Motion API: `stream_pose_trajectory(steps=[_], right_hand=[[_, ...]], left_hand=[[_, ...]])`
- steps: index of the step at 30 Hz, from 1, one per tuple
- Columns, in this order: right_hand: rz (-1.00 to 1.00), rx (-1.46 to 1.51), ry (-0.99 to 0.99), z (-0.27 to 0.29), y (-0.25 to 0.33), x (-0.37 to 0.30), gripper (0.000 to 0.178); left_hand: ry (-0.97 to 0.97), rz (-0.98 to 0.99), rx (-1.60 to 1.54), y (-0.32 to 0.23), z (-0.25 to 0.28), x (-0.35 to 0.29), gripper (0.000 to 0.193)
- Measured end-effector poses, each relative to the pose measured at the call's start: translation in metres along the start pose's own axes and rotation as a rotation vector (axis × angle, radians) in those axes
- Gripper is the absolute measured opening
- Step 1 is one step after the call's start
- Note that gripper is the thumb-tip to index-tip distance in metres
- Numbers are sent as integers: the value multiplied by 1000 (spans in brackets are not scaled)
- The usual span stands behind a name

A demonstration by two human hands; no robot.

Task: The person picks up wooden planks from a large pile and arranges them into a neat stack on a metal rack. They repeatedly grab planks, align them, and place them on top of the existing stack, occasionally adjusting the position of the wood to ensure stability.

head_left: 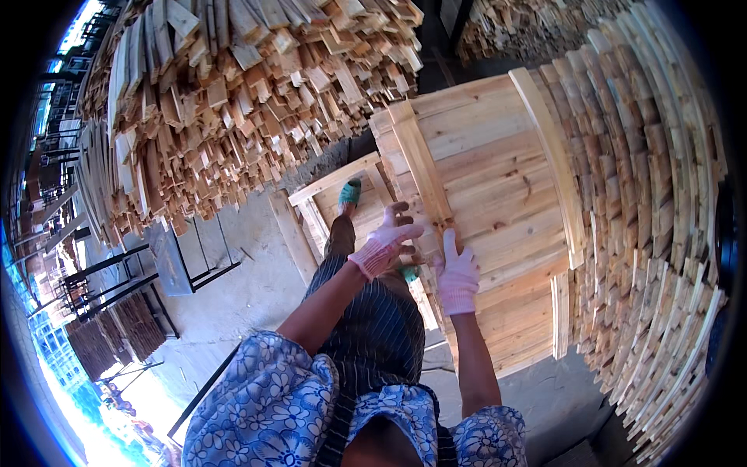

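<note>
My left hand (387, 240), in a pale pink knit glove with dark fingertips showing, is beside the left edge of a stack of wooden panels. Its fingers are spread and slightly bent, with nothing visible between them. My right hand (457, 274), gloved alike, lies at the near left edge of the upper panel (498, 187), by the end of a crosswise batten (421, 159). One finger points away from me along the wood, and the thumb stands apart. The upper panel is made of pale boards, with a second batten (549, 167) across its right side.
Under my green shoes (351, 192) lies another wooden panel (315, 214). A tall pile of wood strips (257, 101) rises at the far left, and stacked slats (622, 179) stand close on the right. Black metal frames (210, 272) are on the concrete floor (218, 311) to the left.
</note>
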State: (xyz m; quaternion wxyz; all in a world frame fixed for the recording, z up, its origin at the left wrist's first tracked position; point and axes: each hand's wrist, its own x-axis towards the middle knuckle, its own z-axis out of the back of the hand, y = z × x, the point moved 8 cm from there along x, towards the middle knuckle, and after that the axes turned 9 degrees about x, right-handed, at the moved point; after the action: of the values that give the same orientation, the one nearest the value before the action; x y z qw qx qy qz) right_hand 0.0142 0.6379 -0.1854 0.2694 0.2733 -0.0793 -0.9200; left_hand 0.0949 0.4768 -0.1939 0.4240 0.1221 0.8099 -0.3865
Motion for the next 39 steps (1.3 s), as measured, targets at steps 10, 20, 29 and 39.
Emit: stream_pose_trajectory(steps=[10,20,29,39], right_hand=[[50,-17,-274,-34,17,54,63],[686,837,106,85,439,152,42],[150,894,235,105,744,203,90],[359,1529,411,64,713,176,82]], left_hand=[[-122,-260,726,6,165,-47,64],[-1787,-688,1046,-431,461,-330,44],[-1516,-7,814,-471,500,-261,99],[-1556,-283,865,-427,471,-270,80]])
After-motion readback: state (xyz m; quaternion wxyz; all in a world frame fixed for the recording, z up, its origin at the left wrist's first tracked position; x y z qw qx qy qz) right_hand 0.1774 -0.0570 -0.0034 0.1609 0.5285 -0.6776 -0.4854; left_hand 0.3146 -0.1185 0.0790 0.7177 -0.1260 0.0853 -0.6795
